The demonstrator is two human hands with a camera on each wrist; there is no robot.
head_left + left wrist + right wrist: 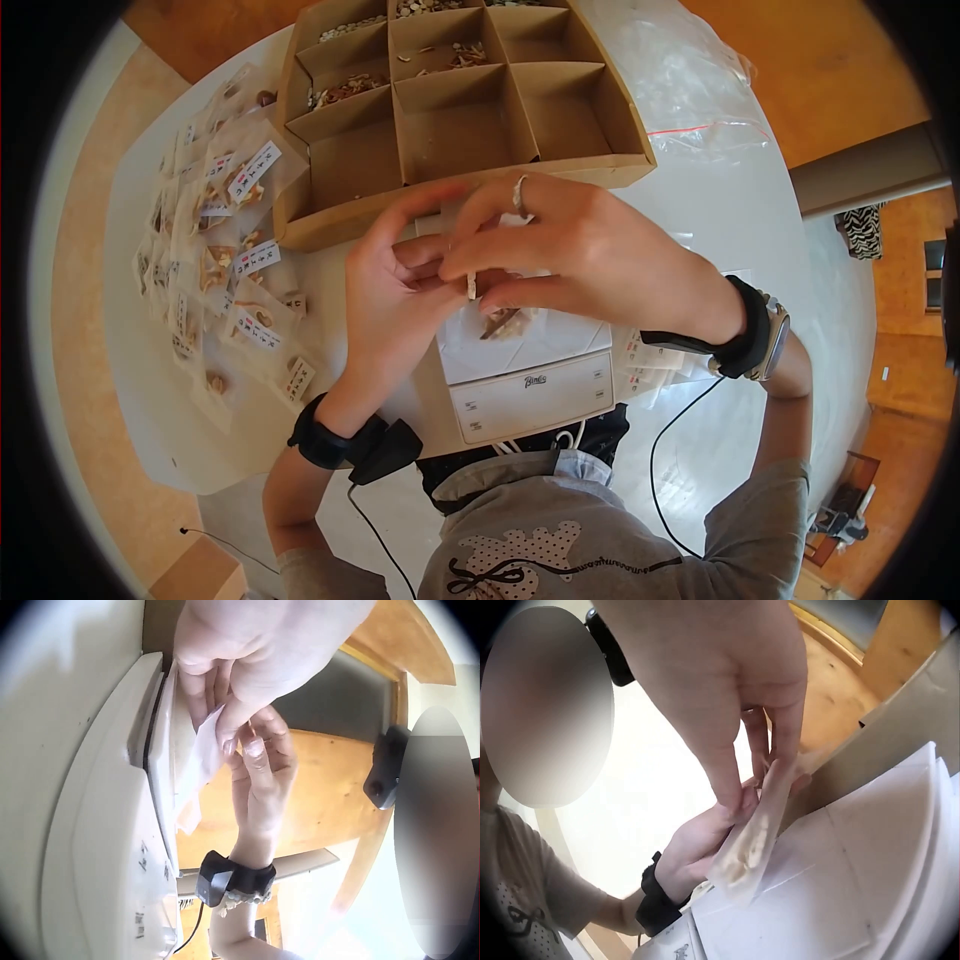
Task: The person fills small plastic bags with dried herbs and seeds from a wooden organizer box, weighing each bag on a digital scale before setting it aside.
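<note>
A small translucent bag with pale dried slices inside hangs between my hands over a white scale. My left hand grips it; in the left wrist view the thumb presses the bag against the fingers. From the other side my right hand, a ring on one finger, pinches at the bag's upper part with thumb and fingertips. A narrow pale, speckled bit shows between those fingertips in the head view. Dried brown and pale pieces show below the hands, above the scale's top.
A divided cardboard box stands beyond the hands; several compartments hold dried bits. Filled, labelled bags lie heaped at left. More labelled packets lie right of the scale, and clear plastic wrap at back right.
</note>
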